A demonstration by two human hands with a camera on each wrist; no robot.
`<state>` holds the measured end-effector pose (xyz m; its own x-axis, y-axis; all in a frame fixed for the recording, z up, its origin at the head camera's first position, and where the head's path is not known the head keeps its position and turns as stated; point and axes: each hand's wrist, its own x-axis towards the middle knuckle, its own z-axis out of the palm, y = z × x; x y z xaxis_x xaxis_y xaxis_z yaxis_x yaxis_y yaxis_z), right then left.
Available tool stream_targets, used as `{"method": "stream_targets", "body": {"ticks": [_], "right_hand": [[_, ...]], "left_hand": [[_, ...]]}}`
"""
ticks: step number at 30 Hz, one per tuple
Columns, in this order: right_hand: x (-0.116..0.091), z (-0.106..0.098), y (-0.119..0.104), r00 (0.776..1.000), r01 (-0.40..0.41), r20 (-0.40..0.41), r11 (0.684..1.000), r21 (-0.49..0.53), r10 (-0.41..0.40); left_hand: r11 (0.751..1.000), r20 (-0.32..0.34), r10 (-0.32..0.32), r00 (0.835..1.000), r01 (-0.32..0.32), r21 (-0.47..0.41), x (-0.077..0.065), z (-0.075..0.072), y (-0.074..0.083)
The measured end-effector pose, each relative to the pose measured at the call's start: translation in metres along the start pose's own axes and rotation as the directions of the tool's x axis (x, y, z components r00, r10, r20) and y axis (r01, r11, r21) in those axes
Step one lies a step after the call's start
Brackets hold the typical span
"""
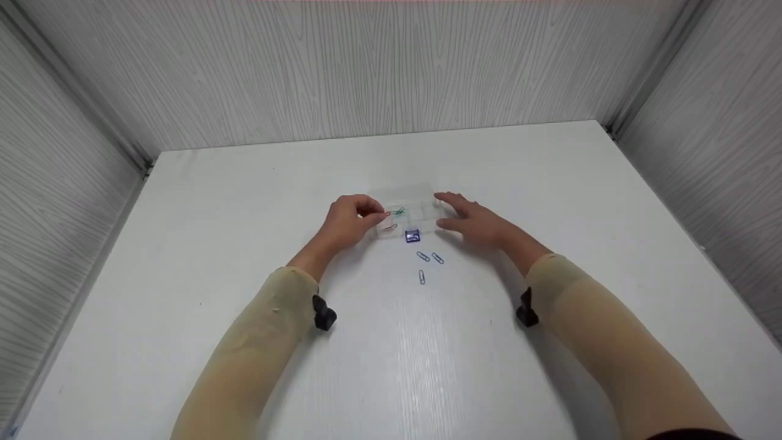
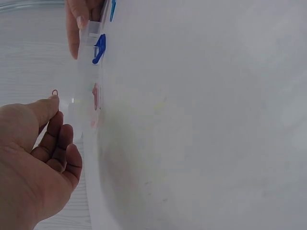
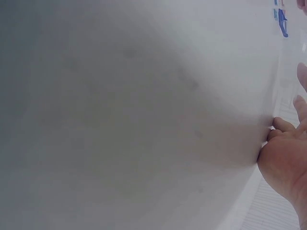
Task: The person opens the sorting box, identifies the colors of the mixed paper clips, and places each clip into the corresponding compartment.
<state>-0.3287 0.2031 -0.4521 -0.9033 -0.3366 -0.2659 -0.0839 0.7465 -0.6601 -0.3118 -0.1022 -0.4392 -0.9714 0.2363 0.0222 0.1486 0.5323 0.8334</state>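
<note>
A clear plastic compartment box (image 1: 431, 211) with a blue latch (image 1: 413, 236) lies on the table, its lid raised at the back. Green paper clips (image 1: 398, 211) are in a rear left compartment, and red paper clips (image 1: 390, 227) are in the front left one. My left hand (image 1: 347, 223) is over the box's left side, pinching a red paper clip (image 2: 55, 92) between thumb and forefinger. At the box's right side is my right hand (image 1: 479, 226), fingers extended and thumb apart; whether its fingertips touch the box I cannot tell.
In front of the box, three blue paper clips lie loose: one on the left (image 1: 423, 256), one on the right (image 1: 438, 258) and one nearer (image 1: 421, 277). White wood-grain panels (image 1: 379, 67) enclose the white table (image 1: 391, 366) at the back and sides.
</note>
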Motion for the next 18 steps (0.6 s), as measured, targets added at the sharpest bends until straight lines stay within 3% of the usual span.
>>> {"method": "stream_targets", "body": {"ticks": [18], "right_hand": [[-0.0008,-0.0007,-0.0005,1.000,-0.012,0.002,1.000,0.016,0.012]], "left_hand": [[1.000,-0.009,-0.012,1.000,0.012,0.005,0.0006,0.0071,0.0020]]}}
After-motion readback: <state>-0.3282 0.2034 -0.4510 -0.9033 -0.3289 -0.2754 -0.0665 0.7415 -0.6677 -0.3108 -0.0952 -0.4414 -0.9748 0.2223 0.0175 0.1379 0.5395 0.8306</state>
